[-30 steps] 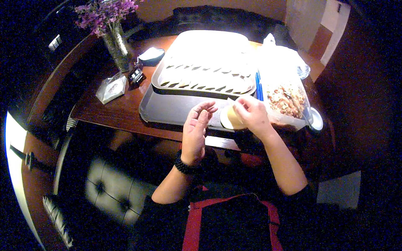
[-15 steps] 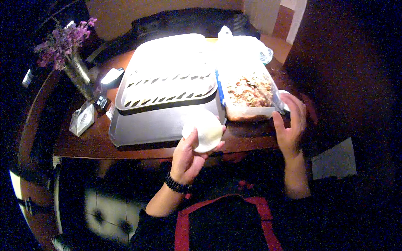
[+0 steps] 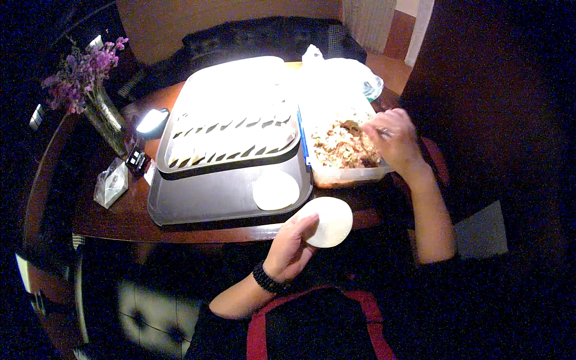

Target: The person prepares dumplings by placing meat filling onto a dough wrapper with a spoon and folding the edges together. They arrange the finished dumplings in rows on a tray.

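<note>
Left hand (image 3: pixel 291 249), lower centre: thumb on top, fingers beneath, pinching a disc (image 3: pixel 333 227) by its left part. Right hand (image 3: pixel 394 141), right of centre, at the right edge of the tub (image 3: pixel 342 176): fingers curled, blurred; cannot tell whether they grip anything. Upper tray (image 3: pixel 228 162), left of centre: rows of pale pieces (image 3: pixel 240 147), dark gaps between, far rows lost in glare. Rests on the grey tray (image 3: pixel 204 201); second disc (image 3: pixel 276 192) at that one's near right corner. Tub, right of centre: chunky, reddish-and-pale filling (image 3: pixel 343 147). Held disc: round, thin, creamy white.
</note>
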A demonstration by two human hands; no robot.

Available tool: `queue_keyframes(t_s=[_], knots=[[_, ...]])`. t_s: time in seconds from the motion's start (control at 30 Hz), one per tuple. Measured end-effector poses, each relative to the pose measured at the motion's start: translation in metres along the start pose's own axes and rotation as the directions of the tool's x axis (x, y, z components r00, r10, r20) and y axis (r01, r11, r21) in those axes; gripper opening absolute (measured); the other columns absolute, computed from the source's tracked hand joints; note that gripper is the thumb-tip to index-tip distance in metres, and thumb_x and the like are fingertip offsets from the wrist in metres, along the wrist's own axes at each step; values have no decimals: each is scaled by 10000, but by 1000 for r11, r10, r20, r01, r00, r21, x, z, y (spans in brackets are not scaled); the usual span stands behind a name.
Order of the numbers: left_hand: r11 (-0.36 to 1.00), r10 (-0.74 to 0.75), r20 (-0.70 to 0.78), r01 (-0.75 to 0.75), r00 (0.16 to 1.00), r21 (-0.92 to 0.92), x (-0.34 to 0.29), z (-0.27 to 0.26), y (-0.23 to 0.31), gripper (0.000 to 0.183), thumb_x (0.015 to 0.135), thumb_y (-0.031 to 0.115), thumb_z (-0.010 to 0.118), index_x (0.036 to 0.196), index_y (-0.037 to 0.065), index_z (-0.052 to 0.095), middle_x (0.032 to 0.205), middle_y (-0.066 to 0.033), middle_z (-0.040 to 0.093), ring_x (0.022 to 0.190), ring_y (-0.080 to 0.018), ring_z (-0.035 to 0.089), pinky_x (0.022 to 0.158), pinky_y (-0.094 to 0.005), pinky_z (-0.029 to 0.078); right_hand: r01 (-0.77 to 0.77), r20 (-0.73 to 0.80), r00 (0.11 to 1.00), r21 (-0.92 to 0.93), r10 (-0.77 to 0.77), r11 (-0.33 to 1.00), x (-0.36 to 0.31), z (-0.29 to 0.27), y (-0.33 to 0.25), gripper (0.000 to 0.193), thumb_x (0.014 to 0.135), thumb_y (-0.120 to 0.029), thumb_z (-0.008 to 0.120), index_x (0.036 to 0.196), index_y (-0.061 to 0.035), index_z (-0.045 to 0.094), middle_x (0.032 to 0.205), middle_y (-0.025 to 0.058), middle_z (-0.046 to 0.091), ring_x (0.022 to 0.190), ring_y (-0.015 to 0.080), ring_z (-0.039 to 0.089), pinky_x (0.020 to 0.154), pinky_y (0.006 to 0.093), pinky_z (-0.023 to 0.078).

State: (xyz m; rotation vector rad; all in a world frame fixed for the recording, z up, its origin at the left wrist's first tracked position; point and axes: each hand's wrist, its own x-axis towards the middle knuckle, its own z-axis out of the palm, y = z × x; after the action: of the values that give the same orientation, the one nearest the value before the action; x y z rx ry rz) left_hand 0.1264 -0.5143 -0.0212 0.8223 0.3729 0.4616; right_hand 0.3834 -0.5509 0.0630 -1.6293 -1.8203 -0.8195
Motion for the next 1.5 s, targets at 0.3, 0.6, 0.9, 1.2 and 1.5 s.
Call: queue_keyframes(t_s=[0.3, 0.6, 0.9, 1.2, 1.5], knots=[[979, -201, -81, 198, 976, -47, 10, -1, -1, 314, 901, 160, 504, 1169, 0, 478, 1123, -101, 571, 1016, -195, 570, 881, -321, 476, -63, -107, 990, 261, 94, 963, 13, 15, -6, 77, 819, -86, 605, 853, -29, 645, 807, 94, 651, 768, 223, 606, 707, 318, 459], [946, -213, -23, 201, 977, -253, 10, 1, 8, 388, 875, 26, 478, 1256, 26, 403, 1224, -55, 485, 1109, -149, 465, 992, -286, 342, -26, 95, 995, 389, -12, 921, 3, 9, -14, 47, 772, -71, 655, 791, -29, 646, 726, 66, 631, 669, 212, 591, 705, 320, 439], [949, 299, 320, -246, 899, -195, 16, -5, -11, 451, 865, 36, 485, 1293, -9, 348, 1314, -112, 423, 1192, -175, 420, 1033, -346, 296, -76, 116, 993, 431, 29, 899, -7, -5, -10, 28, 782, -79, 647, 783, -59, 665, 759, 52, 658, 709, 176, 591, 781, 310, 408], [913, -36, 24, 42, 999, -406, 27, -2, 1, 418, 960, 242, 365, 1294, -8, 364, 1311, -162, 433, 1211, -294, 416, 1047, -436, 307, -628, 510, 773, 699, 377, 342, -17, -4, -10, 196, 831, -159, 544, 762, -5, 644, 706, 60, 639, 700, 147, 597, 706, 280, 448], [874, -3, 19, 12, 1000, -486, 32, -3, 6, 420, 971, 244, 331, 1305, -12, 337, 1324, -162, 418, 1219, -296, 407, 1056, -431, 296, -513, 298, 730, 833, 615, 205, -24, -22, -6, 300, 879, -221, 513, 712, 8, 610, 713, 104, 608, 654, 194, 589, 642, 320, 462]])
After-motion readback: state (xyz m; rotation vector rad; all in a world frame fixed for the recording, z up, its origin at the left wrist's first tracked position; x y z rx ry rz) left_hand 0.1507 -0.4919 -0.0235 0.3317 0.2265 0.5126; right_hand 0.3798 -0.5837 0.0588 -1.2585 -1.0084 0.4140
